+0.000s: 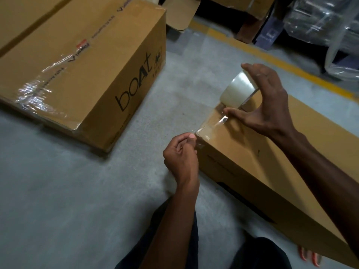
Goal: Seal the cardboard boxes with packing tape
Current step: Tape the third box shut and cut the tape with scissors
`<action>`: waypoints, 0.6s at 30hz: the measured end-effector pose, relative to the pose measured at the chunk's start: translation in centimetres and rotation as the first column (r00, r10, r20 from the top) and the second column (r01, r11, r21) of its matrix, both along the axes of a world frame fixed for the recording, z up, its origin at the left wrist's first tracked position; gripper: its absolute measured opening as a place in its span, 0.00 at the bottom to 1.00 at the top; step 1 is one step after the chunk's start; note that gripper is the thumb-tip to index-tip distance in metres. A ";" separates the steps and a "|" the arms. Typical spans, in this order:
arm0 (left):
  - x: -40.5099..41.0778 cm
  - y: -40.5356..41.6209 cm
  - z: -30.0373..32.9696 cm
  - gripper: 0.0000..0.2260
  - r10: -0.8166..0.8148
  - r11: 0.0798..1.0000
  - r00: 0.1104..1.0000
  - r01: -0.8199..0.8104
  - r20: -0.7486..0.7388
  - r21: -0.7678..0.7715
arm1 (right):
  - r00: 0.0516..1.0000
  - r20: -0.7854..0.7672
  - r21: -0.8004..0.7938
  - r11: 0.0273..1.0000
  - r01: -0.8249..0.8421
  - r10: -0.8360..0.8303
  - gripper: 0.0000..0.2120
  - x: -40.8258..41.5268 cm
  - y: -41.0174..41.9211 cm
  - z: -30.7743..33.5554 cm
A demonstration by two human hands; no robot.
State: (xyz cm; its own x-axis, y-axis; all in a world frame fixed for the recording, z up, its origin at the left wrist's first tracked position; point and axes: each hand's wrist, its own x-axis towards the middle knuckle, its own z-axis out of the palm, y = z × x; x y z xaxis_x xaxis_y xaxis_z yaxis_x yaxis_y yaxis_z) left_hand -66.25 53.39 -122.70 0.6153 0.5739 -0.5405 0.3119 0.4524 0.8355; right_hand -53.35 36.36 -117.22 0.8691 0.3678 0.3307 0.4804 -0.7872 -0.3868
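A long brown cardboard box [272, 162] lies on the floor at the right. My right hand [266, 101] grips a roll of clear packing tape [237, 90] just above the box's far end. A strip of clear tape [208, 125] runs from the roll down to the box's near corner. There my left hand [180, 158] pinches the strip's free end against the corner. A second, larger cardboard box [77, 61] printed "boat" sits at the left, with clear tape along its top seam.
Grey concrete floor [77, 191] lies between the two boxes. A yellow floor line [272, 55] runs behind. Open cardboard flaps [180, 14] and plastic-wrapped goods [326, 32] stand at the back. An orange-handled tool [308, 257] lies by the long box's near end.
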 end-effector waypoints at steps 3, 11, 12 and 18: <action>0.4 -1.0 -0.8 0.07 -0.046 0.995 0.997 0.052 -0.067 0.085 | 1.000 -0.001 0.003 1.000 0.016 -0.016 0.49 0.1 0.0 -0.3; -1.9 -1.5 -0.7 0.27 -0.040 0.817 0.994 -0.026 0.102 0.576 | 1.000 0.014 -0.002 1.000 0.020 -0.020 0.48 0.0 -0.2 -0.8; -2.2 -2.1 0.0 0.30 -0.110 0.754 0.982 -0.018 0.153 0.657 | 1.000 0.017 -0.005 1.000 0.014 -0.014 0.48 -0.2 -0.1 -1.0; -1.9 -6.2 -0.6 0.37 -0.592 0.503 0.805 0.340 0.030 0.795 | 0.999 0.045 0.017 1.000 0.008 -0.008 0.47 -0.4 -0.1 -1.1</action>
